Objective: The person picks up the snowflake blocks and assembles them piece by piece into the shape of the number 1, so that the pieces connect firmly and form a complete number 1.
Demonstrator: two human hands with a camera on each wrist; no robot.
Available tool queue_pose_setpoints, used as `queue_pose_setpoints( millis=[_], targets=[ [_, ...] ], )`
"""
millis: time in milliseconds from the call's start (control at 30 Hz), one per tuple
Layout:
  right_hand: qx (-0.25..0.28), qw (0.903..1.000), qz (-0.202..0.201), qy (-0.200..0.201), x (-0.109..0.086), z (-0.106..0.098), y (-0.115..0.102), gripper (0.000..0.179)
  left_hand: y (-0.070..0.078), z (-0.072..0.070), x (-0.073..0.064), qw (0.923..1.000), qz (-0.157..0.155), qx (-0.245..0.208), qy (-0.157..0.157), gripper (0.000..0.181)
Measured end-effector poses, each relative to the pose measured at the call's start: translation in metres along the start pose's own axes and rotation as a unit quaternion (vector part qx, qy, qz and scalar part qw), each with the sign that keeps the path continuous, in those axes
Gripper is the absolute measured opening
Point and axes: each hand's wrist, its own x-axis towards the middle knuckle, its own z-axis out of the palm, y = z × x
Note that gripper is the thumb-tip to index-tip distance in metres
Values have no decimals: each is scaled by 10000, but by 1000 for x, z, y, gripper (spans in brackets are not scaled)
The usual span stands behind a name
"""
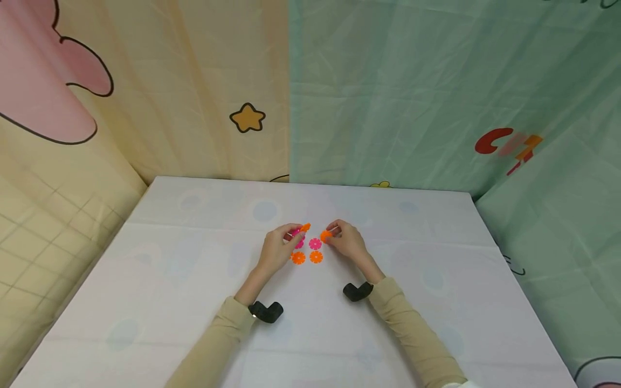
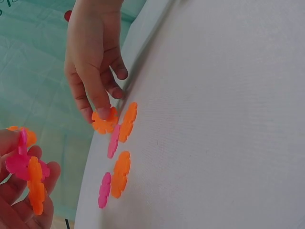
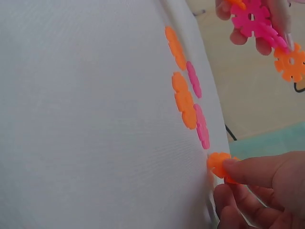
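Observation:
My left hand (image 1: pixel 280 249) holds a cluster of notched plastic discs joined together. It has pink discs (image 3: pixel 250 18) in the middle and orange discs (image 2: pixel 35 185) at its ends. Between thumb and fingers, my right hand (image 1: pixel 347 240) pinches a single orange notched disc (image 3: pixel 218 164). That disc is just above the table, close to the discs lying there. On the cloth, pink discs (image 1: pixel 315 244) lie behind orange discs (image 1: pixel 316 257), between the two hands. In the head view the left fingers partly cover the pink disc nearest them.
A white cloth with pale spots covers the table (image 1: pixel 194 269). Behind it hang a yellow curtain (image 1: pixel 204 97) and a green curtain (image 1: pixel 378 97), close to the table's far edge. Black wrist cameras (image 1: pixel 358 291) sit on both forearms, over beige sleeves.

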Motion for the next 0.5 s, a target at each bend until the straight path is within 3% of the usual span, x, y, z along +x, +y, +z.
queue_pose_setpoints(
  millis=[500],
  targets=[
    [246,9984,-403,298,-11,-7,-2,22,1,3,0,9998,138,-144,88,25]
  ],
)
